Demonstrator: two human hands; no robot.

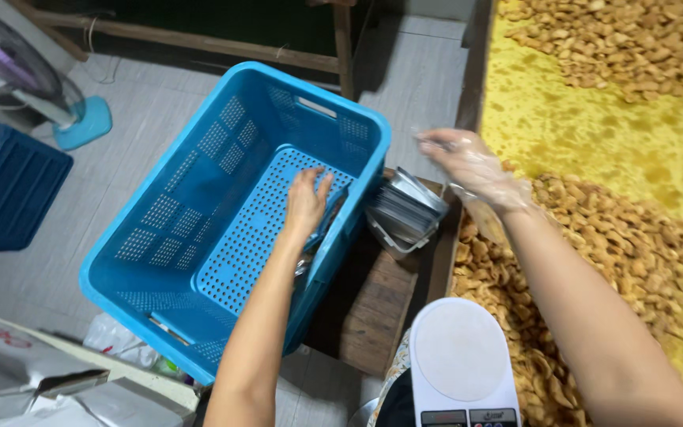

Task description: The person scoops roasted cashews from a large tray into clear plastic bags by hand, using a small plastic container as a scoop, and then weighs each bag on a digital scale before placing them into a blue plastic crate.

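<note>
Two hands, yours. Your left hand (307,202), bare, reaches down into the crate with fingers together and curled onto a dark flat packet (330,212) lying against the crate's right wall; whether it grips the packet you cannot tell. Your right hand (472,170), in a thin clear plastic glove, hovers above the stack with fingertips pinched on something small and glossy.

One blue plastic crate (199,190): rectangular, perforated floor and walls, slot handles, tilted on the floor beside the bench.

One stack of silvery foil pouches (406,210): flat, shiny, standing on edge on the dark wooden bench (365,304), just right of the crate's rim.

One white digital scale (458,360), round platform, near your body.

Heaps of golden-brown fried chips (594,237) on a yellow sheet at right.

One electric fan (21,75), upper left.
</note>
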